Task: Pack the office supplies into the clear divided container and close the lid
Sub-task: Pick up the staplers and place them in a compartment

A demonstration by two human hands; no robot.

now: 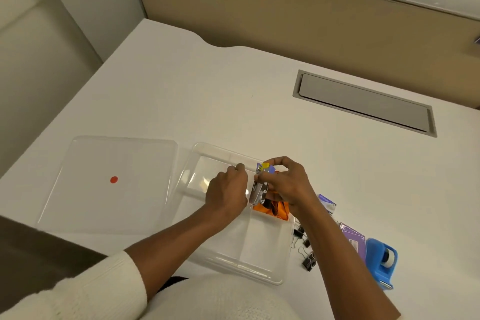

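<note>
Mid-packing: right hand [285, 184] has a closed grip on a small stapler [259, 187], purple and yellow at its top, held upright over the clear divided container [233, 262], at the compartment with something orange [272, 210] in it. Left hand [227, 192] rests curled on a divider, grip holding nothing I can see. Lid [117, 184] lies off at 9 o'clock. Binder clips [306, 249], purple boxes [350, 236] and blue tape dispenser [381, 260] wait on the desk [233, 99] at 3 o'clock. Next, probably: lay stapler down, fetch those.
</note>
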